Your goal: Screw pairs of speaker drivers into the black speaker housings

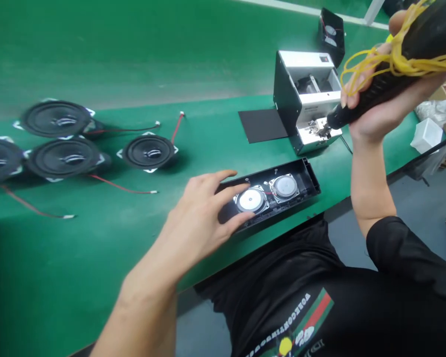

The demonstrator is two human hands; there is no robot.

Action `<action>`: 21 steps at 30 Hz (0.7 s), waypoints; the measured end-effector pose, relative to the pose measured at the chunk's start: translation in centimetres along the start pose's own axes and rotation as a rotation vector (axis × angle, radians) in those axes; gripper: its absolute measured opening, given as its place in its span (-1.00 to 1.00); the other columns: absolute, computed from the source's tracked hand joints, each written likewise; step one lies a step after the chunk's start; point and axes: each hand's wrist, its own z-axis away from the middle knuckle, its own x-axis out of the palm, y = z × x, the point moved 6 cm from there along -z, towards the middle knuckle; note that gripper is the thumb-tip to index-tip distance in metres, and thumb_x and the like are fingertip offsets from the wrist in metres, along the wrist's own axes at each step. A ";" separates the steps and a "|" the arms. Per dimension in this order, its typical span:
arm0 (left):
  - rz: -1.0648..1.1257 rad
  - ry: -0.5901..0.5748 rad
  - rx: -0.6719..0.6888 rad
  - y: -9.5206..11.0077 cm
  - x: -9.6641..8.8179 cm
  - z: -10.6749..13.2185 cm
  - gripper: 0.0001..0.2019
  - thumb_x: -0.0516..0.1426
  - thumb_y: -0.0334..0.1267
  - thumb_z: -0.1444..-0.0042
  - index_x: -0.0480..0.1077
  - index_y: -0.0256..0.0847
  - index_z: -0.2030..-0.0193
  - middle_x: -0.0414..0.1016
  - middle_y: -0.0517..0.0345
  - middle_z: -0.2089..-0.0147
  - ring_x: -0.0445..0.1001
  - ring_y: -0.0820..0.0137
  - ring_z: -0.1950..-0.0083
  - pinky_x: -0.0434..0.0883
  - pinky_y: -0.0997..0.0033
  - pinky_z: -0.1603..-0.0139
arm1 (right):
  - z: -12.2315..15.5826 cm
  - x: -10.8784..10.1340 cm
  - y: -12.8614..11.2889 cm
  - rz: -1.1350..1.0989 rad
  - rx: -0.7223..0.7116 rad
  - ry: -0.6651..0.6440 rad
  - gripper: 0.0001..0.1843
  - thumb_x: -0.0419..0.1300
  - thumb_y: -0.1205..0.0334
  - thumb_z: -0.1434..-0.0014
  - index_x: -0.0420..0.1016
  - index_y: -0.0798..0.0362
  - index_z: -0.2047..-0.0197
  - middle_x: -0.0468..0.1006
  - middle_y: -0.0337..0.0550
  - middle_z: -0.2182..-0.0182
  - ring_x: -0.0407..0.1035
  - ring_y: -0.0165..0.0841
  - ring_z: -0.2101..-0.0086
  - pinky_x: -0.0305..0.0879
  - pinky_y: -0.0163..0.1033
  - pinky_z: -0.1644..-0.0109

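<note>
My left hand (pixel 204 213) rests with fingers spread on the left end of a long black speaker housing (pixel 305 181) that lies near the table's front edge. Two small round drivers (pixel 250 199) (pixel 284 186) sit inside the housing. My right hand (pixel 379 109) is raised at the upper right, closed round a black electric screwdriver (pixel 390 74) wound with yellow rubber bands. The driver's tip points down at the tray of a grey screw feeder box (pixel 301 106).
Several loose round black speakers (pixel 148 151) (pixel 65 157) (pixel 55 118) with red and black leads lie on the green table (pixel 96 258) at left. A black mat (pixel 262 125) lies beside the feeder. A black fan (pixel 332 34) stands behind it. White boxes and bags are at right.
</note>
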 end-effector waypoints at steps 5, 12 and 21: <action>0.033 0.041 -0.007 0.0 -0.3 0.3 -0.54 0.14 0.17 -0.50 0.52 0.00 -0.34 0.47 -0.21 -0.49 0.45 -0.25 -0.47 0.54 -0.45 -0.42 | -1.5 -2.2 2.7 -0.124 -0.193 0.177 -0.19 -0.22 -0.67 -0.39 0.47 -0.18 -0.03 0.13 -0.37 0.56 -0.10 -0.37 0.63 -0.11 -0.25 0.56; 0.042 0.064 -0.046 0.0 -0.3 0.7 -0.48 0.19 0.21 -0.46 0.42 -0.05 -0.36 0.45 -0.23 -0.51 0.46 -0.19 -0.49 0.53 -0.37 -0.46 | -1.8 -3.5 4.9 -0.134 -0.150 0.082 -0.29 0.11 -0.66 -0.15 0.61 -0.31 0.00 0.22 -0.37 0.60 -0.05 -0.37 0.63 -0.07 -0.19 0.56; 0.122 0.089 -0.249 -0.1 -0.6 1.4 -0.29 0.41 0.08 -0.29 0.23 -0.13 -0.39 0.30 -0.44 -0.61 0.32 -0.20 -0.68 0.41 -0.35 -0.62 | -0.5 -3.5 4.1 -0.248 -0.078 0.161 -0.29 0.20 -0.65 -0.19 0.73 -0.19 0.14 0.16 -0.37 0.67 -0.05 -0.42 0.69 -0.18 -0.23 0.65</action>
